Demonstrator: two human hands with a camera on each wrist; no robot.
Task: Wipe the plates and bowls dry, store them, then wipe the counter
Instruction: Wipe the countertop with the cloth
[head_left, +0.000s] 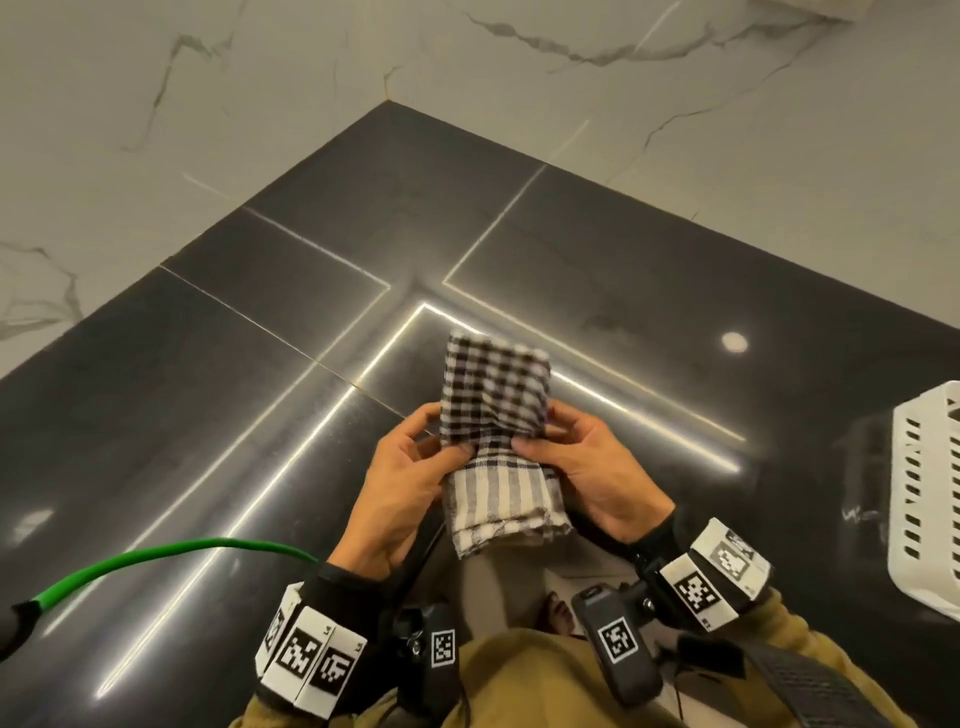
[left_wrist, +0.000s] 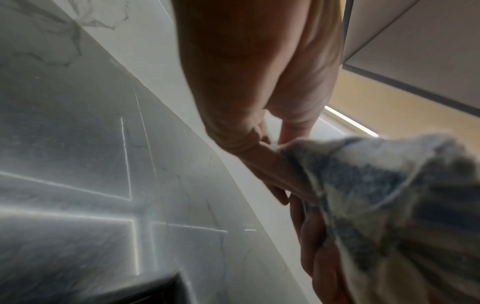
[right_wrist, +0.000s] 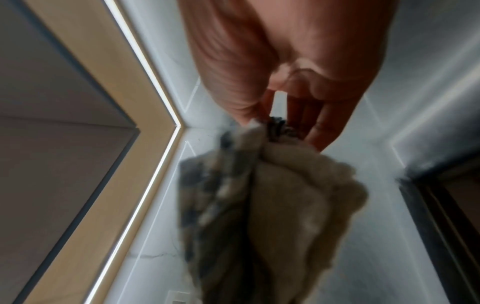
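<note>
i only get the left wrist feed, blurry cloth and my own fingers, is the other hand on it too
Observer: Yes. In the head view the right hand pinches the checked dish towel on the side opposite the left hand.
Operator: is the towel on the counter
Observer: No, it is held up folded above the black counter, near its front edge.
Operator: any plates or bowls left out
Observer: None in any view; only a white slotted basket stands at the counter's right edge.
</note>
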